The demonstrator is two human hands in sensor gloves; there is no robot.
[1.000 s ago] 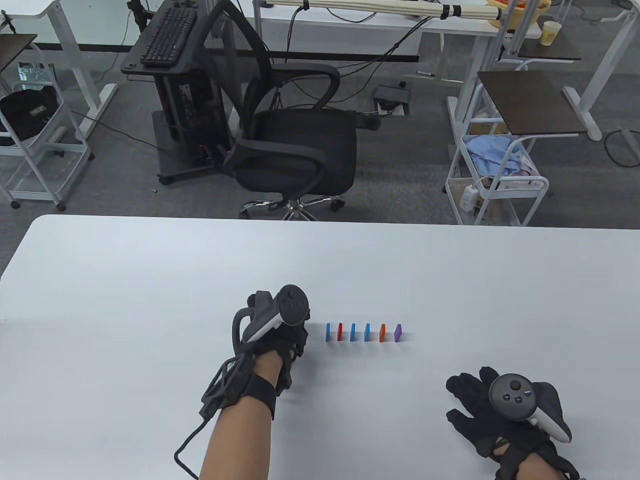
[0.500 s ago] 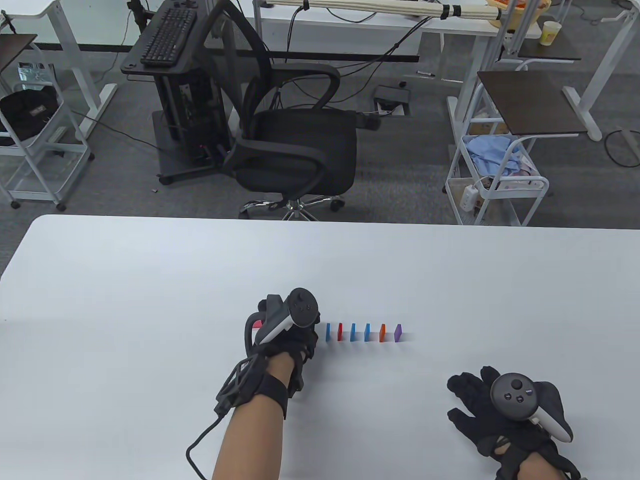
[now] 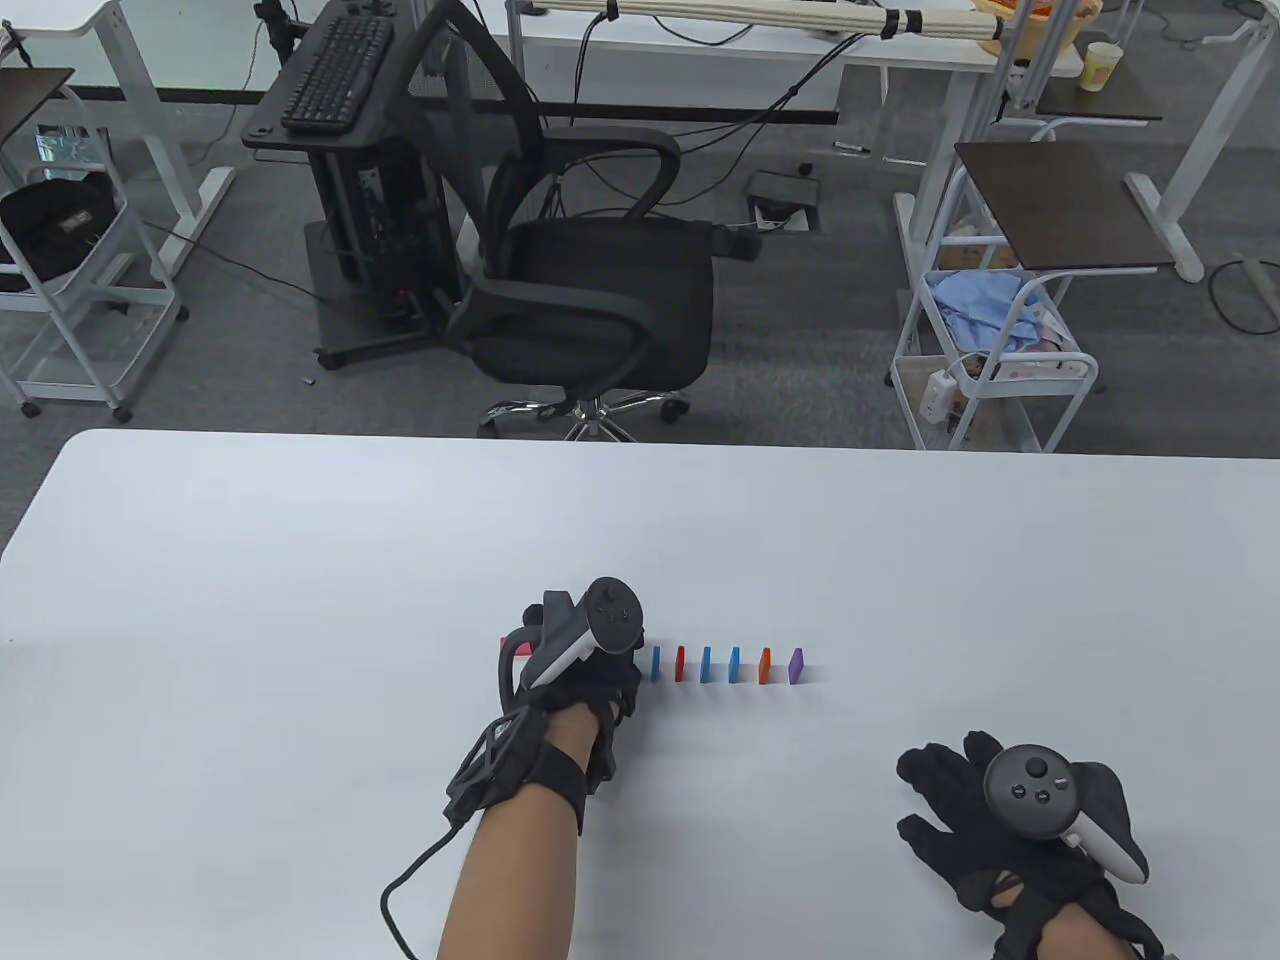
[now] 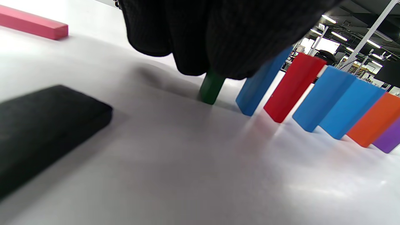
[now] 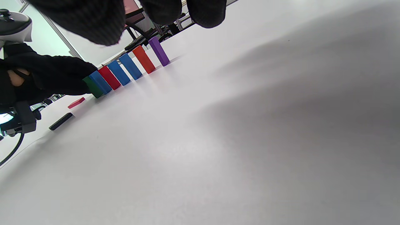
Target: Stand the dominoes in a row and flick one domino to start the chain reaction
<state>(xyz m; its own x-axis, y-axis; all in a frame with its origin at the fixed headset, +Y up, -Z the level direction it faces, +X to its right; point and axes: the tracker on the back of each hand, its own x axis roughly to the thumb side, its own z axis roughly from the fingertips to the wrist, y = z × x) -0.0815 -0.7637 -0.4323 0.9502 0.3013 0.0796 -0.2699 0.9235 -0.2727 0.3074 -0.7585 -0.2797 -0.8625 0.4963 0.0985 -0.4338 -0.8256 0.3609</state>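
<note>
Left wrist view: left hand fingers hide the green domino top they grip; right hand lies flat.

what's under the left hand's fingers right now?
A green domino, standing at the near end of the row, next to the first blue domino. The left hand covers its top, so whether the fingers grip it or just rest on it cannot be seen.

Left hand: reaches in from the near edge, forearm bare, tracker on its back; fingers curled downward, tips closed on a green domino.
Right hand: lies palm-down, fingers spread and straight, tracker on its back, holding nothing.
</note>
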